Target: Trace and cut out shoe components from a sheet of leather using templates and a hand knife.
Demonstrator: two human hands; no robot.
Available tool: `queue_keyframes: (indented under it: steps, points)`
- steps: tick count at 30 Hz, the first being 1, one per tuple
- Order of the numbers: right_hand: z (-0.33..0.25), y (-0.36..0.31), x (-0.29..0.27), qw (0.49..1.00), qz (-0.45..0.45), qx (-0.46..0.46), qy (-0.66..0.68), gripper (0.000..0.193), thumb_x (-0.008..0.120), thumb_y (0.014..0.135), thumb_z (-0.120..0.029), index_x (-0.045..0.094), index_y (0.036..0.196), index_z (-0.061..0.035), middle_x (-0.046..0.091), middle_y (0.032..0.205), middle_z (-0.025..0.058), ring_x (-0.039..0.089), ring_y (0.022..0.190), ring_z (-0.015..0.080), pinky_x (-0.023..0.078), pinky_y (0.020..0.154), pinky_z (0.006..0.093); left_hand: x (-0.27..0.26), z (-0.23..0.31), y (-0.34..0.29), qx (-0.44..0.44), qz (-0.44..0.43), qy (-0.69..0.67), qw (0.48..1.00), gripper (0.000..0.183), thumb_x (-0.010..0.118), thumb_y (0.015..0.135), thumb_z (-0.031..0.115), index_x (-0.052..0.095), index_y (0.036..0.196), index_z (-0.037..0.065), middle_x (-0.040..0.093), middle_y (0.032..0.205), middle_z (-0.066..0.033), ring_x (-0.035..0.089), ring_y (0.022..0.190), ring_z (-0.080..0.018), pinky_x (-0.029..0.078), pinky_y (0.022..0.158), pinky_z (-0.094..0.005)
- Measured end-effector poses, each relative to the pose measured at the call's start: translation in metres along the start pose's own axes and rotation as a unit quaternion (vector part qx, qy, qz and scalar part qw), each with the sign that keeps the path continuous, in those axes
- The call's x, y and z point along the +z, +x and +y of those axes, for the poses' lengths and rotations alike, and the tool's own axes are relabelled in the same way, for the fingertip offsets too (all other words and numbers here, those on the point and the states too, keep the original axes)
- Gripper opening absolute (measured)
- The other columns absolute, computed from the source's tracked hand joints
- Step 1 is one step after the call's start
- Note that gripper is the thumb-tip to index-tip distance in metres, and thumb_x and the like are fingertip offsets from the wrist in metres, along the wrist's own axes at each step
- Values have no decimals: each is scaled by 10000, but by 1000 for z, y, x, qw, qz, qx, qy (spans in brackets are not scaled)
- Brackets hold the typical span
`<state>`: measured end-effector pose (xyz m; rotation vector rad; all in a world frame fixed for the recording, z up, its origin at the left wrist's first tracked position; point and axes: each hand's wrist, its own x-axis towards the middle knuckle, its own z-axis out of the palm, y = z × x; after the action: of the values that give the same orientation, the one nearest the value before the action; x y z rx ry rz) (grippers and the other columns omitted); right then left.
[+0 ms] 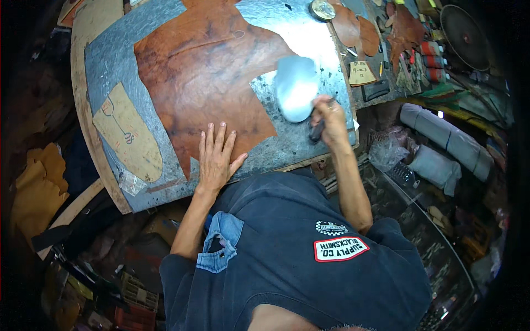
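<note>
A large piece of brown mottled leather [204, 71] lies on the grey, scratched work surface [110, 60]. My left hand [217, 157] rests flat on the leather's near edge, fingers stretched out and slightly apart. To the right, my right hand [331, 122] is closed around a dark-handled tool [316, 132]; its kind is hard to make out. Beside those fingers is a shiny, pale, rounded oblong piece [296, 88], overlapping the leather's right edge. I cannot tell whether the hand touches it. A tan paper pattern [128, 132] with pen marks lies left of the leather.
A round tin-like object [322, 10] sits at the far right corner. Leather scraps [361, 33], a yellow note [361, 73], a pencil and red-banded bottles [434, 62] crowd the side bench. Wrapped rolls [447, 140] lie to the right. Yellow leather [41, 182] hangs at left.
</note>
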<state>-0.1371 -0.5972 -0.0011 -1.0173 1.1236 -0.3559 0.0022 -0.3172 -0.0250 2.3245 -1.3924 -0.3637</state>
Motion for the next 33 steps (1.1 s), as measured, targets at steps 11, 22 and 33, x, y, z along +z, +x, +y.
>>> queue_keyframes:
  steps: [11,22,33]
  points:
    - [-8,31,-48,996,-24,-16,87,243,640,852,-46,528,1066,-26,514,715,12,493,532,97,427,458,253,6,16,1,19,36,35,999,338,701,811,105,629,1133,28,534,1349,-172,460,1289,-392,388,1050,-504]
    - [-38,69,-88,818,107,-258,-503,299,625,848,-237,647,1043,-11,661,998,194,630,938,385,503,807,436,3,39,14,-9,50,39,998,363,728,824,259,632,1108,54,495,1374,-170,429,1303,-386,373,1039,-520]
    - [-89,137,-130,721,76,-143,-674,1030,700,677,-682,408,1375,16,537,1263,285,553,1157,434,459,956,496,12,53,15,17,39,53,998,295,658,825,84,628,1115,40,518,1334,-209,455,1269,-433,404,1011,-506]
